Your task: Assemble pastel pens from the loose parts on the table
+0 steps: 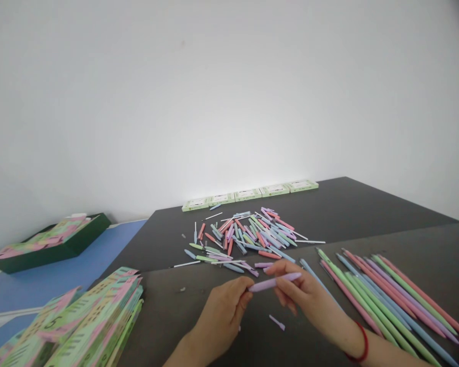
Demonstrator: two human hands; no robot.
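A light purple pen barrel (270, 284) is held almost level between my two hands above the dark table. My left hand (224, 308) pinches its left end, with the fingers curled together. At the tapered right end, my right hand (308, 291) grips the barrel between thumb and fingers; a red cord circles that wrist. Below the hands lies a small purple clip-like part (277, 322). Just beyond them is a loose heap of pen parts (248, 234) in red, blue, green and purple, with thin white refills among them.
Several long pastel pens (390, 300) lie in a row at the right. Stacked printed packs (95, 316) stand at the front left. A dark green box (61, 247) with similar packs rests on a blue surface. Flat green boxes (248, 194) line the table's back edge by the wall.
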